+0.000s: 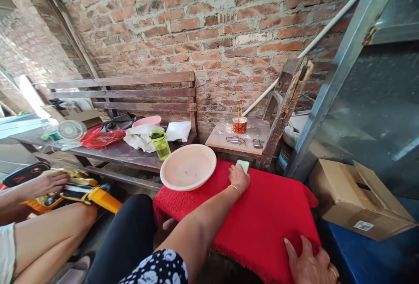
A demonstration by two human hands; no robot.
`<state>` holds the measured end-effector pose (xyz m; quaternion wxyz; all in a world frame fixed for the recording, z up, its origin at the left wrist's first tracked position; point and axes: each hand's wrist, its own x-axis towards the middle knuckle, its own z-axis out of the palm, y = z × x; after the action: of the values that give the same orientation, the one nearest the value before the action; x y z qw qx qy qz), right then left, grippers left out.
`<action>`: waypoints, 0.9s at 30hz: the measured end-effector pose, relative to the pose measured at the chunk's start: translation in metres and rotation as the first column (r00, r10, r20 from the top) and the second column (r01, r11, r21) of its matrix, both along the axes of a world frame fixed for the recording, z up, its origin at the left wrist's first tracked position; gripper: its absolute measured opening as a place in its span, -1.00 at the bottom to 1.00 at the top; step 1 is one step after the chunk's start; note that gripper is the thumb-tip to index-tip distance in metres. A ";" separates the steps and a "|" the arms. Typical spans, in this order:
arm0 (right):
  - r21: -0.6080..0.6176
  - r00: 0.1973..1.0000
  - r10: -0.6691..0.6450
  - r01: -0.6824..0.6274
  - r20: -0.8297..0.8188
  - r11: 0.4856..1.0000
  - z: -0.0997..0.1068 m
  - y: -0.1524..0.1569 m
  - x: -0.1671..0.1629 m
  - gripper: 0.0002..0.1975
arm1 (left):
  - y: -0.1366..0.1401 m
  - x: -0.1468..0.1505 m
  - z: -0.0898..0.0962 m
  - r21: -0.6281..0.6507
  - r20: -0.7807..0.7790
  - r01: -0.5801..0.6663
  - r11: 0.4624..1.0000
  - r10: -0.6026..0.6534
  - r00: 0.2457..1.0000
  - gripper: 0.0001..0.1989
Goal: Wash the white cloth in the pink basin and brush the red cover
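Note:
With its fingers closed, my left hand [239,178] holds a pale green bar [242,165] against the far side of a red cloth [262,205]. Whether the bar is soap or a sponge I cannot tell. The cloth drapes over a low stand or stool. On its near right corner my right hand [310,260] lies with fingers spread, holding nothing. A wide, pale pink basin [189,168] rests at the cloth's left far corner, a little left of my left hand.
A wooden bench [144,159] along the brick wall bears a green bottle [160,145], a red bag [103,137] and a small fan [72,130]. A chair [222,138] holds a tin and padlocks. At right is a cardboard box [356,203]. Another person's hand [49,183] works at left.

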<state>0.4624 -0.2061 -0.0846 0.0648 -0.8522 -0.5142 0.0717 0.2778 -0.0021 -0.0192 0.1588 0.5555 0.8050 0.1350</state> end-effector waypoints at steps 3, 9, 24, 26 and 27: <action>0.045 0.994 0.027 -0.032 0.103 0.998 -0.007 -0.003 -0.002 -0.26 | -0.012 0.064 -0.002 -0.011 -0.011 0.151 0.989 -0.151 0.989 -0.48; 0.009 0.990 0.046 -0.047 0.130 0.999 -0.007 -0.002 -0.002 -0.34 | -0.057 0.171 -0.008 -0.049 0.129 0.590 0.806 -0.580 0.804 -0.34; 0.003 0.985 0.073 -0.075 0.154 0.997 0.012 0.000 -0.013 -0.46 | -0.034 -0.057 -0.001 -0.007 -0.167 0.007 1.000 -0.008 0.986 -0.55; 0.005 0.984 0.082 -0.084 0.157 0.996 0.009 0.000 -0.011 -0.46 | -0.039 -0.026 -0.007 -0.007 -0.158 0.076 0.997 -0.076 0.984 -0.54; -0.004 0.985 0.086 -0.086 0.152 0.996 0.008 0.000 -0.010 -0.46 | -0.043 -0.003 -0.010 -0.007 -0.149 0.134 0.991 -0.133 0.980 -0.53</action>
<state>0.4523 -0.2062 -0.0766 0.0232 -0.8321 -0.5540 0.0086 0.2748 -0.0449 -0.0291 0.1058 0.6171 0.7752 0.0835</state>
